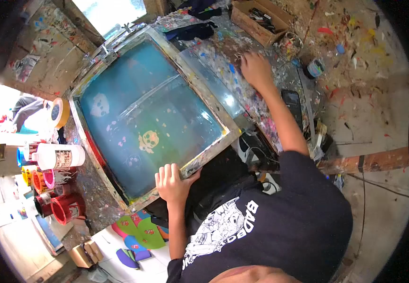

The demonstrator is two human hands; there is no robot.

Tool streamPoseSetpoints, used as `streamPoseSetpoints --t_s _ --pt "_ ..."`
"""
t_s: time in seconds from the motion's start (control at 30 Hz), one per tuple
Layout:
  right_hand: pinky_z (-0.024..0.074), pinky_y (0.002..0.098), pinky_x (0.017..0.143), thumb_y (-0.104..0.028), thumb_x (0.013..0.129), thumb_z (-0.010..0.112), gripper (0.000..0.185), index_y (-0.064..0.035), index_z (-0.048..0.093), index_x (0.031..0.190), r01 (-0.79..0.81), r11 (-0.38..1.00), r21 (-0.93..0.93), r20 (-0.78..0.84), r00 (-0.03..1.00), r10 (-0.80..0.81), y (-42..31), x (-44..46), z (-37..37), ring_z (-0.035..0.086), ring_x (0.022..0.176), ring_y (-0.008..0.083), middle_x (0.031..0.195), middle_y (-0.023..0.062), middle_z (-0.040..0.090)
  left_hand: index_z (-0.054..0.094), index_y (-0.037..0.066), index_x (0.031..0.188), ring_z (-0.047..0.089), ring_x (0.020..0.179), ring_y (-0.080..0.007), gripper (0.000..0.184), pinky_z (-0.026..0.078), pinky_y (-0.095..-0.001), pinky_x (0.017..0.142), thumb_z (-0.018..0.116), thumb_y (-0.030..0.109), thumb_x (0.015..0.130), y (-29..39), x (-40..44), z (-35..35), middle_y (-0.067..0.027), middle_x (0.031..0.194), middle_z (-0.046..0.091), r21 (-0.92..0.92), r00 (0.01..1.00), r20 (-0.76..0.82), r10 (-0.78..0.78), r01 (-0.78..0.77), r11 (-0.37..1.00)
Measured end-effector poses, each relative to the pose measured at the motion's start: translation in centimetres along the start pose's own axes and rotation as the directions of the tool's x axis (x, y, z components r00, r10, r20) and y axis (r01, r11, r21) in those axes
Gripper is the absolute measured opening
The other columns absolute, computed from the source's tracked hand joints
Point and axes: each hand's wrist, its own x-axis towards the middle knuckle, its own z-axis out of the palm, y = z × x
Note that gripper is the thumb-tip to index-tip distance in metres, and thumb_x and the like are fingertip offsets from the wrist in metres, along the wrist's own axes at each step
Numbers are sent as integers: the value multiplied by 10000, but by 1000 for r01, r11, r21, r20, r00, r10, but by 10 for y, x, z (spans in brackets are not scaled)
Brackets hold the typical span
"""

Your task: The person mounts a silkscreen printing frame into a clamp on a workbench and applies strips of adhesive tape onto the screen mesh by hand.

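Observation:
A wood-framed printing screen [152,118] with a blue-green mesh and pale skull shapes lies at a slant on the paint-spattered bench [93,186]. My left hand [172,183] grips the near edge of its frame, fingers over the top and thumb along the side. Beyond the right side of the frame, my right hand [255,68] is over the bench top, its fingers bent down at something small that I cannot make out. A clear sheet [214,89] lies between the frame and my right forearm.
Paint pots [67,207], a white bottle [60,156] and a tape roll [60,112] stand at the left. A box of tools [261,21], a jar [314,69] and a phone [291,106] are at the right. Metal clamps [105,55] hold the frame's far side.

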Motion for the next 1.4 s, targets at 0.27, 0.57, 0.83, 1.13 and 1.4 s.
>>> streamPoseSetpoints --t_s 0.27,0.57,0.83,1.13,1.4 --pt "496 474 924 -266 995 570 272 -40 718 1033 -37 995 93 31 999 35 27 -93 -30 622 1067 350 1079 150 681 512 90 735 546 738 -267 587 449 -396 683 892 516 600 0 2 -1 -59 751 506 -13 1000 -1 21 -21 1000" --pt "564 488 798 -385 1001 549 419 11 685 973 -183 966 -182 15 982 189 14 -72 -16 685 939 395 1079 220 694 540 76 750 565 768 -281 532 448 -411 718 903 446 627 -2 0 -11 -74 785 541 -64 999 46 11 -8 998" --pt "556 493 777 -337 1041 479 468 23 709 850 -297 954 -43 63 952 300 21 -76 -3 689 898 395 929 231 707 682 64 1088 595 1104 -313 502 367 -465 1038 889 293 693 -33 -50 -59 -100 1125 667 -121 981 -54 -187 180 976" --pt "527 506 799 -293 1028 514 369 12 672 894 -279 959 57 -88 955 284 21 -79 -6 665 888 415 908 228 688 683 83 1169 594 1085 -300 594 328 -463 1064 926 285 665 -74 -88 -31 -100 1085 661 -69 962 -179 -207 197 978" --pt "451 524 998 -415 927 650 430 -20 643 1098 61 977 206 43 997 -71 -46 -75 -34 583 1160 356 1212 196 639 702 48 1116 617 956 -286 723 356 -468 1009 658 713 835 -87 -37 -106 -100 958 661 242 937 -348 41 48 969"
